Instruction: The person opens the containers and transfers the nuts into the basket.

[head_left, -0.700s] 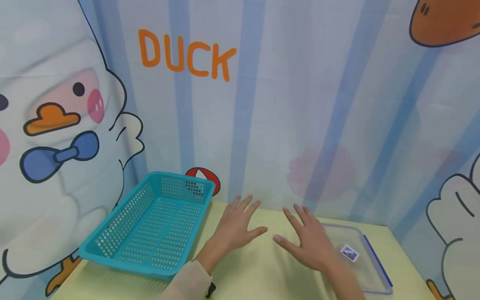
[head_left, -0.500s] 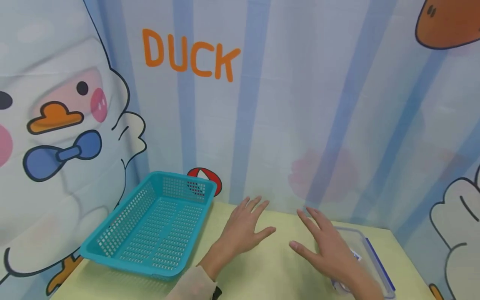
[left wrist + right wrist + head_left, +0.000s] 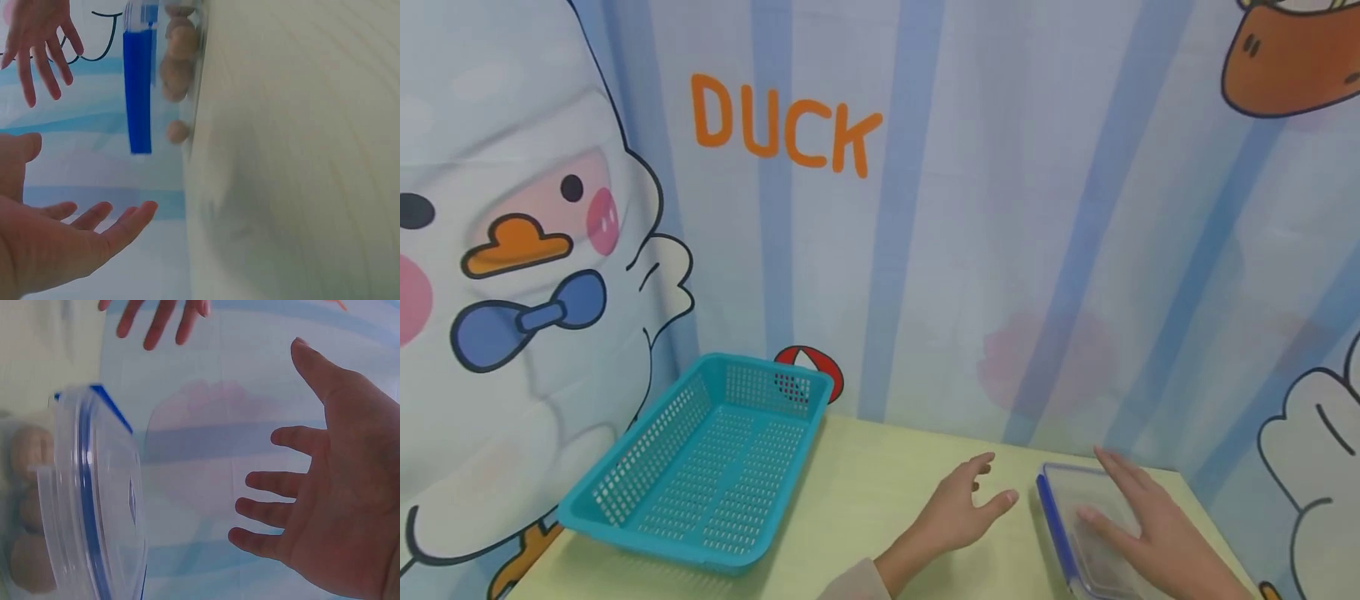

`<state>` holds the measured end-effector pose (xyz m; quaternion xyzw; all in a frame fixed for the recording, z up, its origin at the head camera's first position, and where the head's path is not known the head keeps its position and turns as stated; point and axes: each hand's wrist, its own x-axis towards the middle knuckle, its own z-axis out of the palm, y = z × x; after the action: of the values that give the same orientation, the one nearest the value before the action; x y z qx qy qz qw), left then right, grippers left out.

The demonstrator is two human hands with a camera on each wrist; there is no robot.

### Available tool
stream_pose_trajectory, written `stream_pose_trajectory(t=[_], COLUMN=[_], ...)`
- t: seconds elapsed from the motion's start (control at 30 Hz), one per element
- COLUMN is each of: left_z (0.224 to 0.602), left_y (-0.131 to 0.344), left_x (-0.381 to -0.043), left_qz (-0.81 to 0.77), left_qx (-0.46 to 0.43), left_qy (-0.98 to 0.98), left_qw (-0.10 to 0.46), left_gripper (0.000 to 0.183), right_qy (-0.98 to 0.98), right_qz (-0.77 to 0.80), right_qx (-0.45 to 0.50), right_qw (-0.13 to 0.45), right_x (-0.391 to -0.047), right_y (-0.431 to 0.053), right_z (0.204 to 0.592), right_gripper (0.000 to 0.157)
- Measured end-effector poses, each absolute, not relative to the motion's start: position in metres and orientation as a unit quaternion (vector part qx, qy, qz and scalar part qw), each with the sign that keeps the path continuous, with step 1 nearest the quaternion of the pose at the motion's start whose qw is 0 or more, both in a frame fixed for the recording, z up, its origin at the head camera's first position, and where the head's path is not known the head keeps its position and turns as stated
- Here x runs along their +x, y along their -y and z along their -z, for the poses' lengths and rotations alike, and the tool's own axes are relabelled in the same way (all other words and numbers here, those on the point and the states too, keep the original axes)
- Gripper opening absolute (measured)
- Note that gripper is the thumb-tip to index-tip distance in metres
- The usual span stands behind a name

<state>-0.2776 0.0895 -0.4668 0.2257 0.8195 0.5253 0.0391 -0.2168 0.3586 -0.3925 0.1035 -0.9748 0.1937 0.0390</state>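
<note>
A clear plastic lidded box [image 3: 1071,492] with blue side clips sits at the right of the table. Through its wall, several round brown things [image 3: 178,69] show in the left wrist view. My right hand [image 3: 1161,542] hovers over the lid, fingers spread and holding nothing, partly covering the box in the head view. In the right wrist view, a gap separates the right hand's fingers [image 3: 262,512] from the lid [image 3: 119,487]. My left hand [image 3: 955,512] is left of the box, apart from its blue clip [image 3: 137,94], with fingers loosely bent around nothing.
A turquoise perforated basket [image 3: 722,554] stands at the left of the pale yellow table [image 3: 865,475]. Behind the table hangs a curtain [image 3: 955,250] with blue stripes, a duck print and orange lettering.
Both hands have moved to the right and lower in the head view, toward the box. The right hand now lies over the lid; the left hand has come near the box's left side.
</note>
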Motion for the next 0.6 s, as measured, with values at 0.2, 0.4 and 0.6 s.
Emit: stream_pose_trajectory(t=[0.2, 0.4, 0.6], left_z=[0.474, 0.484, 0.489], left_y=[-0.127, -0.164, -0.197], left_x=[-0.281, -0.274, -0.267], left_qz=[-0.613, -0.664, -0.694], left_qx=[0.157, 0.094, 0.020], left_qy=[-0.767, -0.730, -0.707], left_qw=[0.109, 0.132, 0.139], left_gripper=[0.068, 0.063, 0.061], right_qy=[0.971, 0.951, 0.896], right_qz=[-0.231, -0.288, -0.408], right_qx=[0.050, -0.034, -0.090], right_qw=[-0.027, -0.110, -0.153], right_x=[-0.239, -0.261, -0.266], right_y=[-0.402, -0.445, -0.466], right_z=[0.401, 0.423, 0.433], right_gripper=[0.094, 0.102, 0.104])
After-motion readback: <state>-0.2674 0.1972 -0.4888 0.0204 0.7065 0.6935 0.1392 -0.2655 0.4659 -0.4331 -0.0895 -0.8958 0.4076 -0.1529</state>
